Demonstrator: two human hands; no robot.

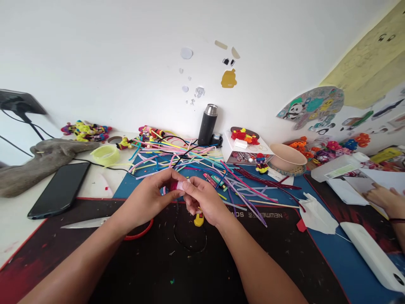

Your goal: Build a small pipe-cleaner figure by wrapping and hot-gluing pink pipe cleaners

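Both hands meet over the black desk mat (152,270). My left hand (148,200) pinches a small fuzzy magenta and pale pink pipe cleaner piece (177,185) between thumb and fingers. On its right side, the thumb and fingertips of my right hand (204,196) close on the same piece. Its full shape is hidden by the fingers. Below my right hand lies a small yellow object (199,219), beside a loop of black cord (190,250). Scissors (85,223) rest under my left forearm, which covers part of them; a red handle shows.
Loose pipe cleaners (190,158) spread behind my hands. Farther back stand a black thermos (208,126), a white box (230,154) and a pinkish bowl (287,157). A phone (60,190) lies left. At right are a white device (370,253) and another person's hand (381,197).
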